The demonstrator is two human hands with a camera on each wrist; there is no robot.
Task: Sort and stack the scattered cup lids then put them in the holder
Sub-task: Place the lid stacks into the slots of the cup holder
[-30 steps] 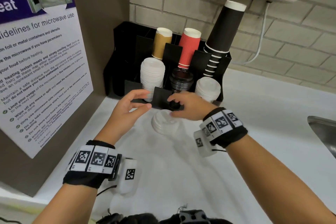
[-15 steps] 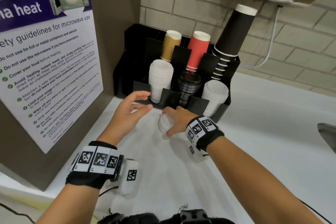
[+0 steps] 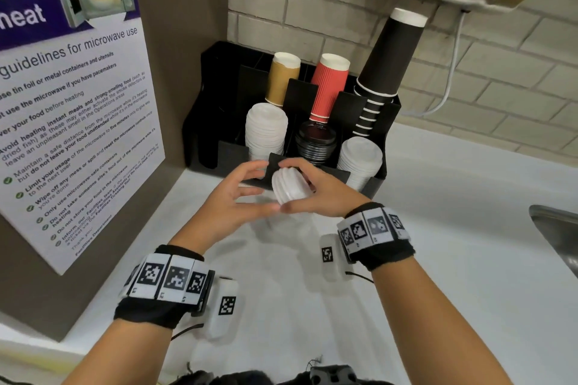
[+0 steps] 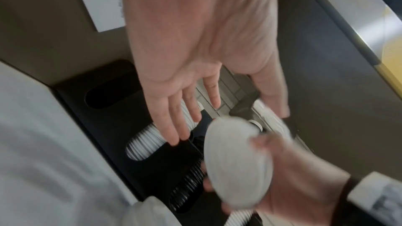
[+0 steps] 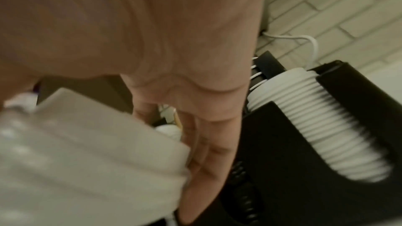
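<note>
Lids, a short white stack [image 3: 289,187] of them, sit in the right hand [image 3: 316,194], lifted off the counter [image 3: 438,228] and tipped on edge just in front of the black holder [image 3: 375,180]. That hand's fingers curl over the top of the stack and the thumb comes under it, so the grip runs around the rims rather than down through the pile. The left hand [image 3: 231,197] hovers just beside it, fingers spread and relaxed, holding nothing; whether its thumb tip touches the other thumb I cannot tell. I'd worry about the tilt: held sideways, loosely nested lids could fan apart and the outer ones slip out onto the counter. The front slots already hold a tall white stack [image 3: 266,131], a black stack [image 3: 316,142] and a lower white stack [image 3: 359,162], so dropping these onto the wrong size would leave them perched and wobbly.
</note>
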